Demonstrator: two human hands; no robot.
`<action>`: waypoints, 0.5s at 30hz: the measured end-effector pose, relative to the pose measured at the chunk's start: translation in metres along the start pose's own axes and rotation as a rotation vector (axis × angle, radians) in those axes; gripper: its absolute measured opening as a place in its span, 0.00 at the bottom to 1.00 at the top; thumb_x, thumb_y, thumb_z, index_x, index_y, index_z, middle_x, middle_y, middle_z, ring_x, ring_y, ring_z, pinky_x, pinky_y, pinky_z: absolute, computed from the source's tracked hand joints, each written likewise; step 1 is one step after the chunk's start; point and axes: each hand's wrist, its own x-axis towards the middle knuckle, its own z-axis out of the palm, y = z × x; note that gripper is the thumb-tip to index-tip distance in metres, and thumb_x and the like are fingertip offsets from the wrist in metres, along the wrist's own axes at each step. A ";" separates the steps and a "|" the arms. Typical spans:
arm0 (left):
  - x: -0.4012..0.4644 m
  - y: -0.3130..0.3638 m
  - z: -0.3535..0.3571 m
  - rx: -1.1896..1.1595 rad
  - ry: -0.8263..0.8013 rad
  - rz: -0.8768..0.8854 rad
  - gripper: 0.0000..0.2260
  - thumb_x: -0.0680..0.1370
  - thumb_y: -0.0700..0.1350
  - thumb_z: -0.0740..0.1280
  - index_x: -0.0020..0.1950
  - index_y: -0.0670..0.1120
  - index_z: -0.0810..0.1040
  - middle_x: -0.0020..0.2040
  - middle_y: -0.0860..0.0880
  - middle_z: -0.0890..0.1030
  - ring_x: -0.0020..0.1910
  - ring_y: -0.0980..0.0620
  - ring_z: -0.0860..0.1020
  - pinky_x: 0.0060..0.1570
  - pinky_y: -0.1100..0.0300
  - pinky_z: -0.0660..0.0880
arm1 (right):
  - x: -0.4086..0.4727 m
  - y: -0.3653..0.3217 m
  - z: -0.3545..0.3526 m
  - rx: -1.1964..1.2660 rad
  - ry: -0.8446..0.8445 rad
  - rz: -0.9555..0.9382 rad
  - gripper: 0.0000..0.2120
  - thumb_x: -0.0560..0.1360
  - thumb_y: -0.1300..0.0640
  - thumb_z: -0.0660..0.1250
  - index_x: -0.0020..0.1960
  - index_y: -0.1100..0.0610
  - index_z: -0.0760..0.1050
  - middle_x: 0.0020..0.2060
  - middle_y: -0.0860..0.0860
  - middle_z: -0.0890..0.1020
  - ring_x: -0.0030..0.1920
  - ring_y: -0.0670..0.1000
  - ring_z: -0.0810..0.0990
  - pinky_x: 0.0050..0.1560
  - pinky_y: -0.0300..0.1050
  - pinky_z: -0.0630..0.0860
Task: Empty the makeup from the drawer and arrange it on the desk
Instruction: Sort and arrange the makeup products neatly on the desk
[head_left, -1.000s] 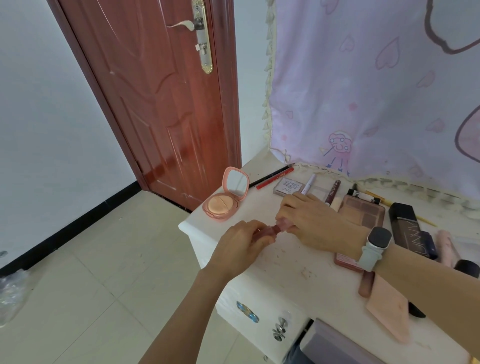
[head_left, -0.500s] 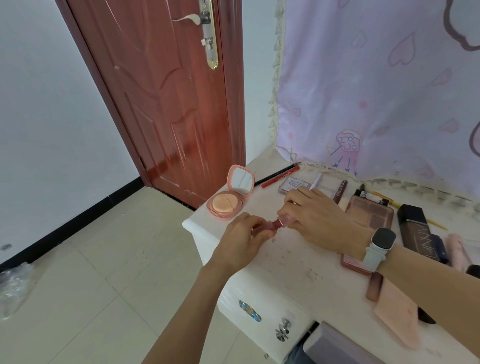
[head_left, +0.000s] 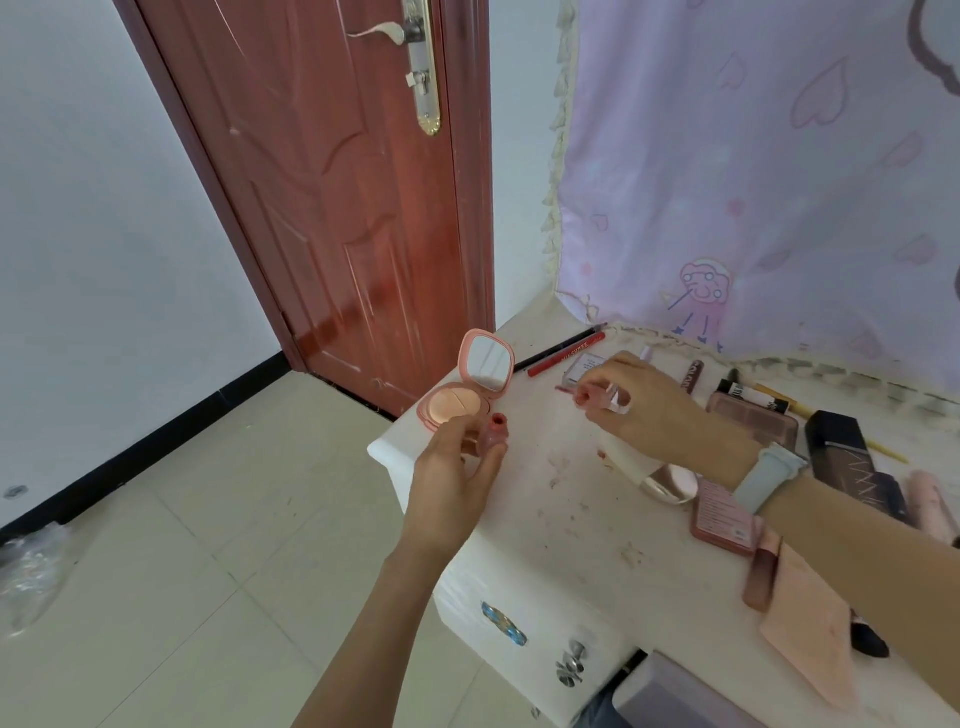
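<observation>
Item: lip gloss tube (head_left: 492, 435), uncapped — left hand (head_left: 452, 480) is gripping it upright, fingers curled round it, over the desk (head_left: 545, 519) edge at 9 o'clock. Right hand (head_left: 644, 410) is pinching the clear cap with wand (head_left: 597, 395), lifted apart from the tube, toward 1 o'clock. Open compact (head_left: 467, 387) is sitting just behind the tube. To do well: keeping the tube vertical, guiding the wand straight into the neck — wet tip could be smearing the desk.
</observation>
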 end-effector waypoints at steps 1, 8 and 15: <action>0.000 0.002 0.002 -0.004 0.043 -0.019 0.08 0.74 0.45 0.70 0.51 0.45 0.78 0.41 0.58 0.77 0.43 0.63 0.75 0.42 0.79 0.66 | 0.001 -0.004 0.005 0.050 0.026 0.013 0.04 0.75 0.53 0.64 0.49 0.52 0.75 0.43 0.43 0.73 0.39 0.40 0.70 0.40 0.31 0.65; -0.004 -0.010 0.013 0.204 0.246 -0.146 0.09 0.70 0.52 0.72 0.47 0.51 0.82 0.46 0.54 0.79 0.48 0.52 0.73 0.47 0.61 0.56 | 0.018 -0.026 0.034 0.101 -0.098 0.018 0.09 0.72 0.51 0.69 0.48 0.55 0.77 0.44 0.49 0.75 0.44 0.47 0.70 0.45 0.42 0.66; -0.003 -0.010 0.026 0.328 0.307 -0.062 0.10 0.69 0.51 0.72 0.47 0.49 0.83 0.38 0.51 0.82 0.38 0.46 0.76 0.42 0.57 0.59 | 0.039 -0.034 0.043 -0.061 -0.288 -0.041 0.10 0.72 0.55 0.67 0.48 0.61 0.77 0.45 0.55 0.80 0.49 0.54 0.73 0.49 0.49 0.70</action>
